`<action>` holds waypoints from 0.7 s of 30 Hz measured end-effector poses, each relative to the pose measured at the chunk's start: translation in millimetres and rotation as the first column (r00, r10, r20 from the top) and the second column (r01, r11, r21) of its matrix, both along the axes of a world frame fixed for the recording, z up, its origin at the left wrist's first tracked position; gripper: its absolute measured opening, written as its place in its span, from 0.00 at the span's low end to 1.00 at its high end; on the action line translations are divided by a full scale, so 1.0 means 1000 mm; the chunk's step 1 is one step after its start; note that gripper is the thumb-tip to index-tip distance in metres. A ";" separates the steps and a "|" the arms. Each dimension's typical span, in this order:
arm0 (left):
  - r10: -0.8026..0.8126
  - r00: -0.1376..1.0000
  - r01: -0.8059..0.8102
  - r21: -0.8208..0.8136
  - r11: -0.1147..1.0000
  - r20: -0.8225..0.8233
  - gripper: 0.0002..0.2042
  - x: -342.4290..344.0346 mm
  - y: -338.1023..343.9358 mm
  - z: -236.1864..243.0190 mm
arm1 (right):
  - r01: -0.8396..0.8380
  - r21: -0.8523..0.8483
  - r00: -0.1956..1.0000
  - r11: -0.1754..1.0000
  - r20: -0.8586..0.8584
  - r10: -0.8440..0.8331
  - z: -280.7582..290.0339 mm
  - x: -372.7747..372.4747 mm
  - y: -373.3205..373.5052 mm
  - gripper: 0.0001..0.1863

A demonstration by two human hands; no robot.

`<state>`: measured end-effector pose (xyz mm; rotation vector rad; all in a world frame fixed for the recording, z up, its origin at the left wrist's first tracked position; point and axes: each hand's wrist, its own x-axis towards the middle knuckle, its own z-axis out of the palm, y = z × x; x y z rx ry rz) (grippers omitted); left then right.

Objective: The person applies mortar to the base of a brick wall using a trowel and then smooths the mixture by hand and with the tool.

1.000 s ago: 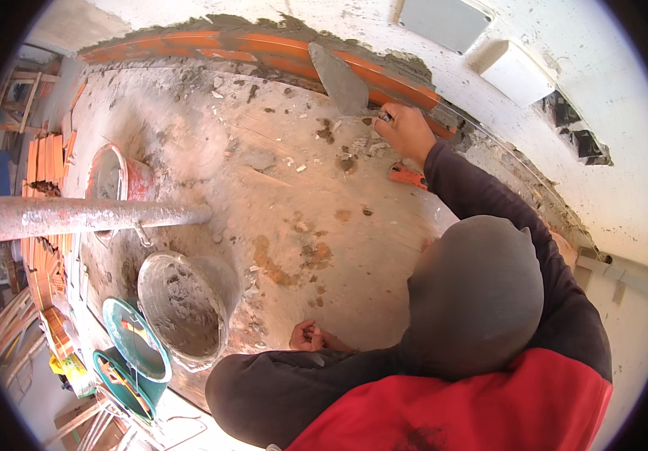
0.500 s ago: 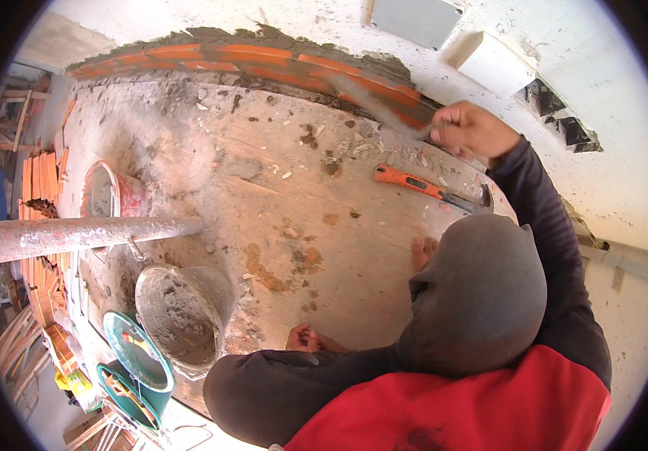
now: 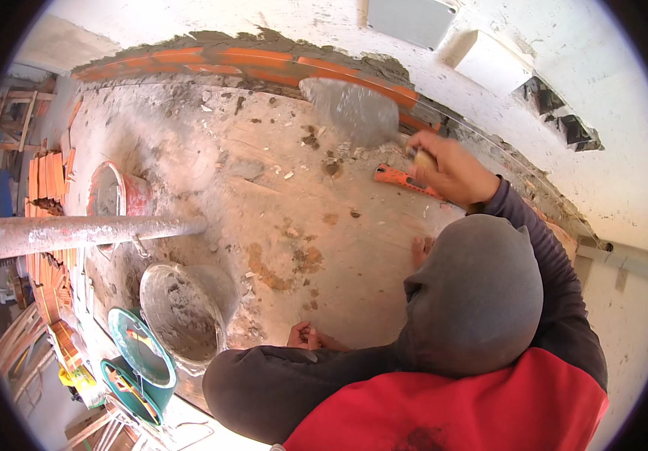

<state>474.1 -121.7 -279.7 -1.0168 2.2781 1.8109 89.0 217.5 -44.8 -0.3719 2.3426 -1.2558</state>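
Neither my left hand nor my right hand is in view. Below me a person in a grey hood (image 3: pixel 474 293) and red-and-dark top crouches on the dusty floor. Their right hand (image 3: pixel 448 169) grips a trowel, whose blade (image 3: pixel 350 109) is motion-blurred in front of a low course of orange bricks (image 3: pixel 249 60) with wet mortar along the wall. An orange-handled hammer (image 3: pixel 392 175) lies beside that hand, partly covered by it. Their left hand (image 3: pixel 303 334) rests low, fingers curled; whether it holds anything I cannot tell. More fingers or toes (image 3: pixel 420 248) show beside the hood.
A diagonal pipe (image 3: pixel 61 231) crosses above a red bucket (image 3: pixel 140 192). A mortar bucket (image 3: pixel 219 316) and green buckets (image 3: pixel 158 353) stand at lower left. Stacked bricks (image 3: pixel 42 180) and timber lie at the far left. A string runs along the wall below boxes and broken openings (image 3: pixel 549 109).
The person's trowel hand moved right, then slightly down, while the trowel blade swung about near the bricks. Fingers or toes came into sight beside the hood; the hammer was briefly more visible.
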 end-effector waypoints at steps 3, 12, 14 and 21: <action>0.016 1.000 -0.016 0.060 0.998 -0.005 0.16 -0.004 0.008 0.000 | 0.097 0.253 0.848 0.963 -0.527 0.053 -0.021 -0.028 0.002 0.13; 0.008 0.992 -0.003 0.042 0.999 -0.126 0.13 0.006 0.005 -0.019 | 0.146 0.555 0.778 0.819 -0.575 0.251 -0.015 -0.083 -0.050 0.15; 0.012 0.992 -0.009 0.030 1.000 -0.124 0.14 0.001 0.010 -0.014 | 0.177 0.593 0.799 0.785 -0.552 0.237 -0.018 -0.089 -0.054 0.16; 0.025 0.990 -0.017 0.062 0.998 -0.140 0.15 -0.005 0.016 0.001 | 0.211 0.525 0.797 0.825 -0.581 0.165 -0.008 -0.083 -0.046 0.16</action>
